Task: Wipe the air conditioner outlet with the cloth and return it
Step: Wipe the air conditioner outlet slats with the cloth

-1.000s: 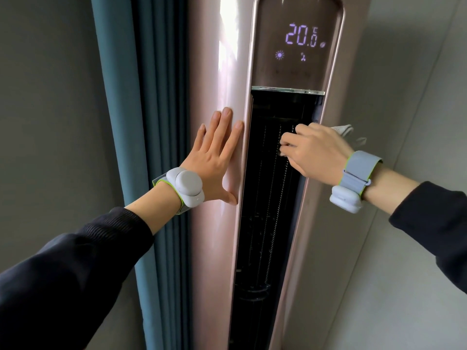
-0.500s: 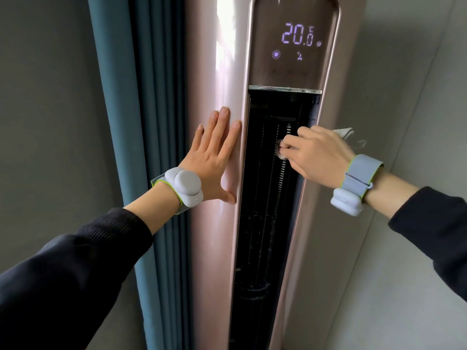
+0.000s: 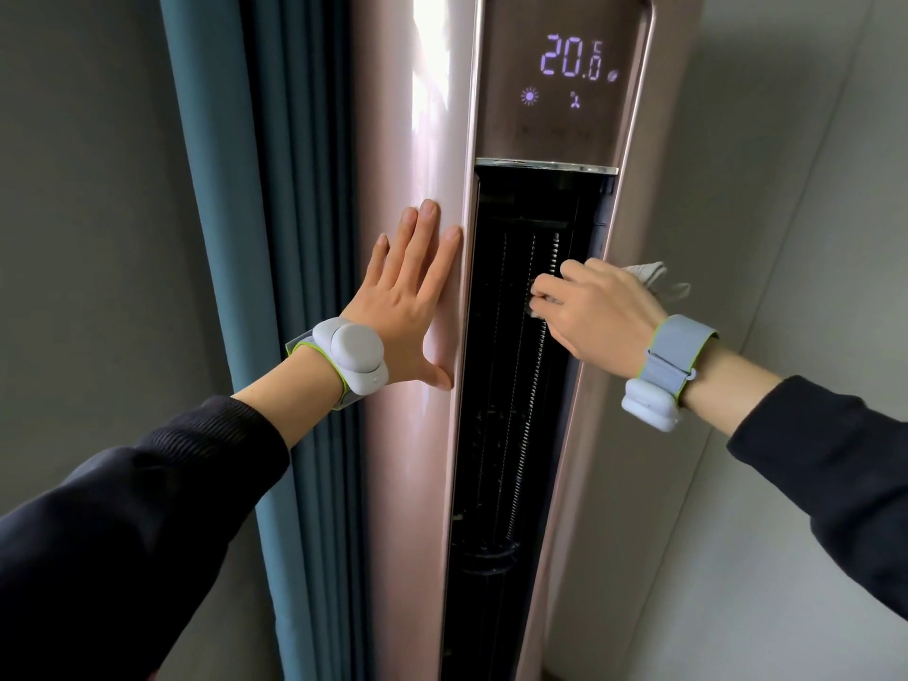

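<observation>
A tall, glossy pink floor-standing air conditioner (image 3: pixel 408 140) fills the centre of the frame, and its long black vertical outlet (image 3: pixel 516 385) runs from mid-frame down to the bottom edge, with thin upright ribbed rods visible inside. The small light grey cloth (image 3: pixel 651 273) is at the right rim of the outlet, in the upper right of centre: a crumpled end sticks out behind the knuckles and a sliver shows under the fingertips, pressed against the rods. The right hand (image 3: pixel 597 314) is curled closed around that cloth, fingers bent into the opening. The left hand (image 3: pixel 415 297) lies flat and fully spread on the pink casing just left of the outlet, holding nothing.

Both wrists carry pale grey strapped devices with green edging, above dark sleeves. A teal pleated curtain (image 3: pixel 236 238) hangs along the left of the unit, and grey walls (image 3: pixel 786 189) take up both sides of the frame. Nothing blocks the lower outlet.

The dark display panel (image 3: pixel 565 76) at the top reads "20.0" with a small "C" in violet digits, above a sun symbol and a fan symbol.
</observation>
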Action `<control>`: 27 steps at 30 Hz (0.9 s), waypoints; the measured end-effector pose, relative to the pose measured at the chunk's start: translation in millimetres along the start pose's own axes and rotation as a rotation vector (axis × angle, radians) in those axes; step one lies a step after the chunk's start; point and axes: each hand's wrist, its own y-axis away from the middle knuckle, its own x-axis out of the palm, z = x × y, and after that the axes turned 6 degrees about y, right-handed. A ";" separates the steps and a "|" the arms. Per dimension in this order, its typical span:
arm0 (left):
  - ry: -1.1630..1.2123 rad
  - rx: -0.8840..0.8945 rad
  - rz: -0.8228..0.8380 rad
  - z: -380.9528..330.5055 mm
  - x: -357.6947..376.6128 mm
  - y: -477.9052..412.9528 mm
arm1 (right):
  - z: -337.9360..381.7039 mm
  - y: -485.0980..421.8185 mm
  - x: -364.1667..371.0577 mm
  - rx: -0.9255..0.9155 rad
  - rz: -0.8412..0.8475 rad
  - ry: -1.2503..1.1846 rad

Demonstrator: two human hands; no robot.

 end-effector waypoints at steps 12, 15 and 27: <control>0.010 0.002 -0.015 -0.6 1.6 0.1 | 21.0 4.2 0.9 -0.102 0.109 -0.017; 0.011 -0.001 -0.012 0.0 1.5 0.5 | 17.9 7.8 0.0 -0.080 0.128 -0.032; 0.014 0.004 -0.013 1.0 2.3 -0.6 | 26.8 16.7 0.5 -0.109 0.193 -0.043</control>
